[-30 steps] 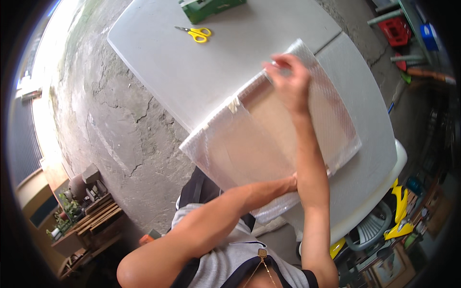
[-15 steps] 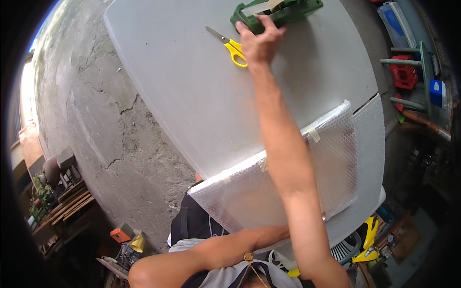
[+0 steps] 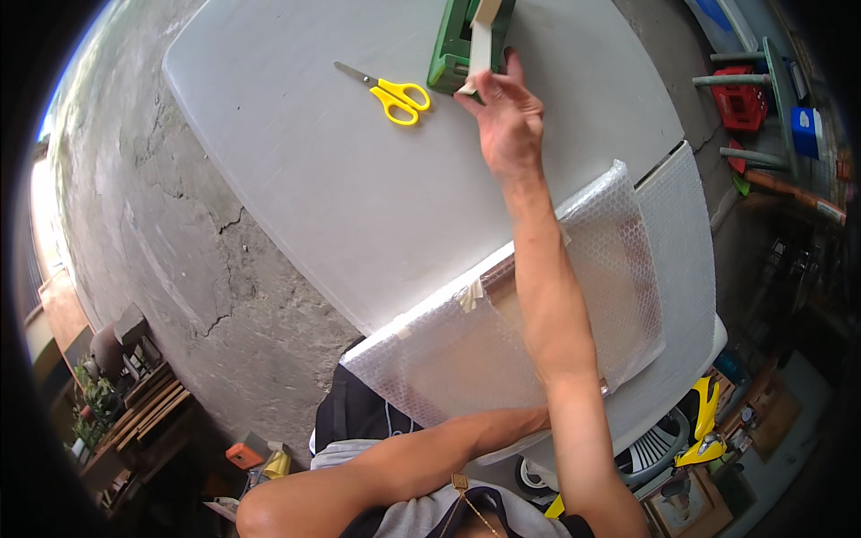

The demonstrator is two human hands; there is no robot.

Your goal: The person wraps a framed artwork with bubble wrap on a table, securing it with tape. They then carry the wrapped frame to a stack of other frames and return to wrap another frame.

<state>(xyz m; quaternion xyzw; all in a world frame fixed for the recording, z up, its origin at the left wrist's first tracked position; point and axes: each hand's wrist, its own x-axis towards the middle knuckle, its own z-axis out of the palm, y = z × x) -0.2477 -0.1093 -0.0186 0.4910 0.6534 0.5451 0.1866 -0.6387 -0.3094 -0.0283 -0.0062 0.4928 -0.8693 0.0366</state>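
Note:
My right hand (image 3: pixel 513 125) reaches to the far part of the table and pinches the loose end of a pale strip of tape (image 3: pixel 482 49). The strip runs from a green tape dispenser (image 3: pixel 446 63), cut off by the top of the view. Left of the dispenser lie scissors (image 3: pixel 395 97) with yellow handles, blades pointing away to the left. Nearer me is a flat, panel-like item in bubble wrap (image 3: pixel 430 359), with bits of tape along its far edge. My left forearm (image 3: pixel 448 437) crosses toward its near edge; my left hand is hidden behind my right forearm.
The light grey table (image 3: pixel 359 197) has a seam on its right side, with more bubble wrap (image 3: pixel 686 224) there. A green-legged stool or rack (image 3: pixel 778 108) and a red crate (image 3: pixel 740 97) stand at far right. Wood pieces (image 3: pixel 134 412) are stacked at lower left.
The green dispenser has turned from crosswise to pointing away from me. My right hand now pinches the tape end instead of resting at the dispenser. The view has shifted slightly; the scissors show whole.

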